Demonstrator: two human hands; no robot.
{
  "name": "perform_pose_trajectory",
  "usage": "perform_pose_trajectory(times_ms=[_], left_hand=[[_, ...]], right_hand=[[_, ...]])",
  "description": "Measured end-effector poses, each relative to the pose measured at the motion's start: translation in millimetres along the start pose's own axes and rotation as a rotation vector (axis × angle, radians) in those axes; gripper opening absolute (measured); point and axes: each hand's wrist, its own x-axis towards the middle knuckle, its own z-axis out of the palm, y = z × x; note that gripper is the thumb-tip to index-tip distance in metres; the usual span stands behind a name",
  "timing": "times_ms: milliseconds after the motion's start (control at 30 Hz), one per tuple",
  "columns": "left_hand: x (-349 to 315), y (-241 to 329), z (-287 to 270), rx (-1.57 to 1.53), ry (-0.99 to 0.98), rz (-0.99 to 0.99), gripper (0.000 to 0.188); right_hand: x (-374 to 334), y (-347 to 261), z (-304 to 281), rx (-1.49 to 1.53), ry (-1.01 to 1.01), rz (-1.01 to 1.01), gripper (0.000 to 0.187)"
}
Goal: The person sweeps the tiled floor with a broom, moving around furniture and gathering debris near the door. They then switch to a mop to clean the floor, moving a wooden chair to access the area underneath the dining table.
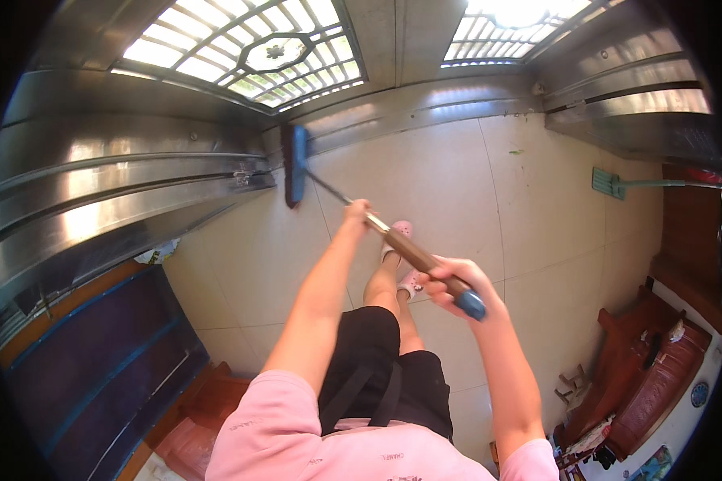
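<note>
Right hand (457, 282) is clenched around the top end of the broom handle (413, 251), just below its blue end cap (471, 305), which pokes out under the fist. Left hand (356, 213) is wrapped around the same handle further down, where the brown grip gives way to the thinner metal shaft, arm stretched out pretty straight. So both hands are closed on the one stick, well apart from each other.

From there the handle runs away up and to the left to the blue broom head (295, 164), which sits on the tiled floor (457, 184) right where the tiles meet the metal sliding gate (112, 192). That head looks turned on edge and is pressed close against the bottom rail, touching or nearly so, hard to say which.

Person is in a pink shirt and black shorts, and pink sandals (401, 255) show on the tiles just below the handle.

Off to the right, a second mop or broom with a green head (607, 183) lies on the floor near the other gate panel, well away from both hands. Dark wooden furniture (658, 369) sits at the lower right, and a dark blue panel (96, 361) at the lower left.
</note>
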Motion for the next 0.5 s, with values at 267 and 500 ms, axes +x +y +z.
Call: perform_pose_trajectory(times_ms=[267,500], left_hand=[[-107,-76,179,0.237,-0.227,-0.138,0.007],[-181,-72,217,0.164,-0.451,-0.089,0.011]], right_hand=[[-139,25,-27,0.427,0.229,-0.255,0.053],[-198,34,18,0.128,0.462,-0.274,0.064]])
